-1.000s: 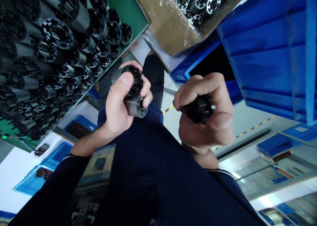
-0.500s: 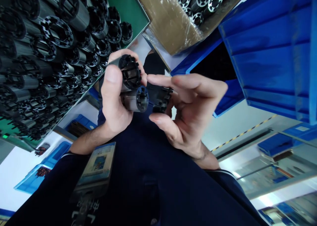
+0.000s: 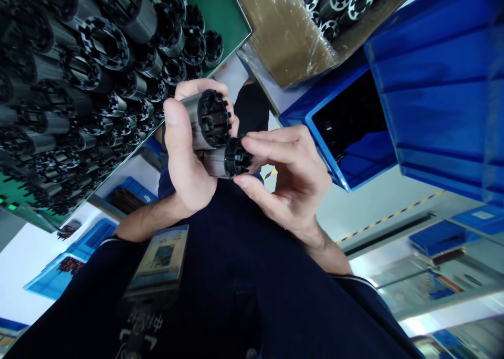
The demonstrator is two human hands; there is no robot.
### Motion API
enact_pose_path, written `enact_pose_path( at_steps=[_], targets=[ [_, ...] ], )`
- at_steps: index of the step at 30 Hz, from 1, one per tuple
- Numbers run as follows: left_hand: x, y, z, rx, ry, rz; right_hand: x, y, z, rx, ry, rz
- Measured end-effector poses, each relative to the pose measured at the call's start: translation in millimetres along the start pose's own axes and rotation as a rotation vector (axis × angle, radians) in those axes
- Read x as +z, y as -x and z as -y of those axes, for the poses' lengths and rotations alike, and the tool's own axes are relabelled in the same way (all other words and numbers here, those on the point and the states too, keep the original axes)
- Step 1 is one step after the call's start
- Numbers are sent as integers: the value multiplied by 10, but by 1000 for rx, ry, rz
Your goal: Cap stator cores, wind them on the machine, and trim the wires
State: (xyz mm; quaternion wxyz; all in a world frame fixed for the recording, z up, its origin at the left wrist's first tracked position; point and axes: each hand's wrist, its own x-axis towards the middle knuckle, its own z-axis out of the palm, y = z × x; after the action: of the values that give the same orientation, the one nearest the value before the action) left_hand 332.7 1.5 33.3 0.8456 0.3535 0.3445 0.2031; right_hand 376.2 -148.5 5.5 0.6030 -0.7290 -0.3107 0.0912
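Watching through the head camera, I see the left hand (image 3: 185, 149) curled tightly around a slotted steel-and-black rotor core (image 3: 208, 120), while the right hand (image 3: 287, 178) pinches a second core (image 3: 228, 160) between thumb and fingers, just beside the first, above the dark jacket (image 3: 220, 254).

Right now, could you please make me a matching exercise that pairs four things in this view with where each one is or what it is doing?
Column one:
1. Left hand
2. Right hand
3. Black-ended cylinders
4. Silver-ringed cylinders

Column two:
A. Packed in a cardboard box under clear plastic film
B. Pinching a second slotted cylinder at its black end
C. Lying in rows on a green board
D. Wrapped around a slotted cylinder with a black end

Right pairs: 1-D, 2-B, 3-C, 4-A.
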Motion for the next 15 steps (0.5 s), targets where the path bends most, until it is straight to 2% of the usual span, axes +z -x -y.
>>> enact_pose_path(
  at_steps=[2, 6, 9, 13, 15],
  targets=[
    [27, 33, 40, 54, 47, -3, -28, -32, 9, -20, -5, 2],
    [26, 65, 60, 50, 4, 2, -92, -101, 45, -72, 37, 35],
    [9, 91, 16, 21, -53, -19, -8, -59, -7, -97, 53, 45],
    [-41, 112, -63, -23, -72, 65, 179, 67, -105, -112, 24, -98],
    [-97, 100, -73, -80, -93, 122, 123, 49, -55, -95, 28, -61]
  ],
)
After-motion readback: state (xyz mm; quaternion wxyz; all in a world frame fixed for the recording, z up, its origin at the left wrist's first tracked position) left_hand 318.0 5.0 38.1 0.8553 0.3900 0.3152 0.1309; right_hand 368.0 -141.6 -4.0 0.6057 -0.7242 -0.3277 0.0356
